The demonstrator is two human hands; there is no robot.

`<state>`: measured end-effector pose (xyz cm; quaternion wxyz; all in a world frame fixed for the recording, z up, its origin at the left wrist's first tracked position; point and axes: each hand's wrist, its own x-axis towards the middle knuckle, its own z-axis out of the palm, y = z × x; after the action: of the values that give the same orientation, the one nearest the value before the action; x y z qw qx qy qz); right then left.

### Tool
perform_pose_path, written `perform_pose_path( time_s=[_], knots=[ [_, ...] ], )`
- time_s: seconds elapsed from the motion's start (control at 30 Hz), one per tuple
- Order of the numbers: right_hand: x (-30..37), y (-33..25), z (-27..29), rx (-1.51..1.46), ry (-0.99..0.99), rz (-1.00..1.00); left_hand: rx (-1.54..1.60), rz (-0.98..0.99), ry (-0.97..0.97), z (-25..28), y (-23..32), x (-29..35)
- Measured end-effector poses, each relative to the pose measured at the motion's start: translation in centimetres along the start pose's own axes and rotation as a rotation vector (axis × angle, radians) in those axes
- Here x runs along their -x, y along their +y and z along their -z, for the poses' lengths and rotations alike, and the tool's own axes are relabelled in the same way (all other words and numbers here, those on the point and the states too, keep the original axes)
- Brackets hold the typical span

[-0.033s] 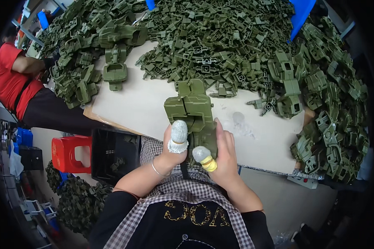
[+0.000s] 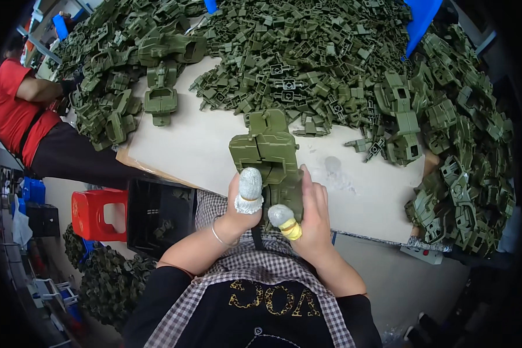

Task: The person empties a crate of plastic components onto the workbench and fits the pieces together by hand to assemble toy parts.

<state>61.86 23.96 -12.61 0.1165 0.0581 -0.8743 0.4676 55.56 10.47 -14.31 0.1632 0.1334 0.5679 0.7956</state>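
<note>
Above the table's near edge, in front of my body, I hold an olive-green molded plastic part (image 2: 265, 148), long and blocky like a toy vehicle shell. My left hand (image 2: 239, 206) grips its lower left side, with a white cloth cover on the thumb. On the lower right side, my right hand (image 2: 313, 217) has its fingers along the edge. A grey cover with a yellow band wraps that thumb, which presses near the part's lower end. My palms and the part's underside are hidden.
A heap of small green plastic pieces (image 2: 307, 58) covers the back of the table (image 2: 371, 197). Larger green shells (image 2: 403, 116) lie right, others (image 2: 160, 98) left. A red stool (image 2: 98, 214) and black crate (image 2: 156, 214) stand below left. Someone in red (image 2: 11, 110) sits far left.
</note>
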Motion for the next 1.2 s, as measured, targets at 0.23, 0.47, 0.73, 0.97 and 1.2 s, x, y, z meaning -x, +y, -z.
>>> perform_pose_path(
  time_s=[0.23, 0.47, 0.73, 0.97, 1.2],
  knots=[
    [0.5, 0.1, -0.8, 0.057, 0.012, -0.014, -0.041, -0.077, 0.054, -0.1, 0.1, -0.1],
    [-0.1, 0.5, -1.3, 0.145, 0.02, -0.014, -0.112, -0.048, 0.119, 0.3, -1.0, -1.0],
    [-2.7, -0.1, 0.3, 0.166, -0.039, 0.029, 0.308, 0.067, 0.061, 0.6, 0.0, -1.3],
    [-1.4, -1.0, 1.8, -0.104, -0.044, 0.056, 0.407, 0.079, 0.075, 3.5, 0.8, 0.1],
    [-1.7, 0.6, 1.1, -1.061, -0.164, -0.402, 0.159, 0.051, -0.069, 2.2, 3.1, 0.5]
  ],
)
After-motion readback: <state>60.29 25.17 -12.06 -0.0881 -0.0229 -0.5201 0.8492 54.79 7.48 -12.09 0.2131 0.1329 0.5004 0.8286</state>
